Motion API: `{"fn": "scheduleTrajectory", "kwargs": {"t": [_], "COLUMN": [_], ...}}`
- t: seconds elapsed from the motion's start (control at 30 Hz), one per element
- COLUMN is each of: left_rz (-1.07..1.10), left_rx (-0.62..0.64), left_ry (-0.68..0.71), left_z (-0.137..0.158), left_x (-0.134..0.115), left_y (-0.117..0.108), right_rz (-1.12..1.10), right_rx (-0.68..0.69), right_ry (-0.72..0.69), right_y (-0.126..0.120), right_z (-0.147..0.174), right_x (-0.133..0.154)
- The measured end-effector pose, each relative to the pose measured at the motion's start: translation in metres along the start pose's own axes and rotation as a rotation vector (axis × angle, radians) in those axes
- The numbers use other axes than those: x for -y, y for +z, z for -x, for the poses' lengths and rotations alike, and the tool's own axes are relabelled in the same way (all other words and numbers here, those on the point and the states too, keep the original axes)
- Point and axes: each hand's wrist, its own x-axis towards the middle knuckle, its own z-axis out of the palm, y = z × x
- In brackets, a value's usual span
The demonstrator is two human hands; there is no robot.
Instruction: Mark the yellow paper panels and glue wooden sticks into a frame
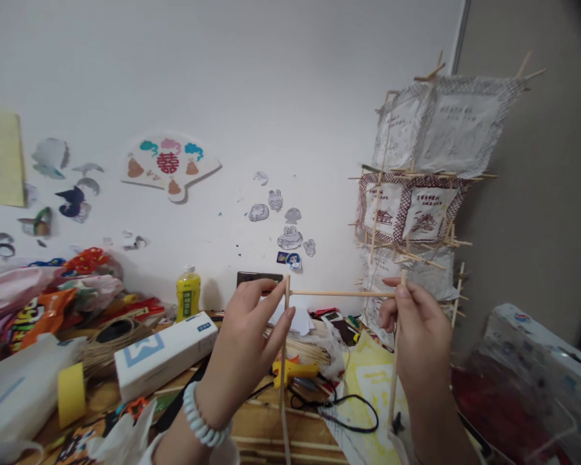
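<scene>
Between my two hands is a frame of thin wooden sticks, held up above the cluttered table. Its horizontal stick (pixel 341 294) runs from the left upright stick (pixel 283 381) to the right upright stick (pixel 394 374). My left hand (pixel 249 332), with a pale blue coil band at the wrist, pinches the left upright close to its top. At the other corner, my right hand (pixel 422 336) grips the right upright, thumb near the joint and fingers curled behind. How the sticks are fastened is too small to see.
A yellow glue gun (pixel 295 370) with a black cable lies below the frame. Left are a white tissue box (pixel 167 355), yellow tape (pixel 71 394), twine (pixel 113 342) and a yellow-green bottle (pixel 188 294). A tiered stick-and-paper lantern (pixel 426 213) stands right, near a clear plastic-wrapped box (pixel 537 342).
</scene>
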Motion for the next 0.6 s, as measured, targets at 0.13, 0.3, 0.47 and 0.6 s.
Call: {"fn": "scheduleTrajectory", "kwargs": {"t": [0.13, 0.3, 0.47, 0.6], "left_rz": [0.017, 0.006, 0.015, -0.003], "left_rx": [-0.047, -0.010, -0.033, -0.020], "left_ry": [0.002, 0.004, -0.003, 0.003], "left_z": [-0.0001, 0.0005, 0.0006, 0.0008], "left_x": [-0.0002, -0.0009, -0.0011, -0.0007], "left_y": [0.0006, 0.0001, -0.0003, -0.0001], "right_rz": [0.005, 0.022, 0.002, -0.009], "right_rx": [-0.005, -0.010, -0.019, -0.020], "right_ry": [0.003, -0.006, -0.002, 0.000], "right_y": [-0.0005, -0.0009, -0.0005, 0.0007], "right_z": [-0.0001, 0.0000, 0.0001, 0.0012], "right_x": [-0.0007, -0.0010, -0.0010, 0.0011]}}
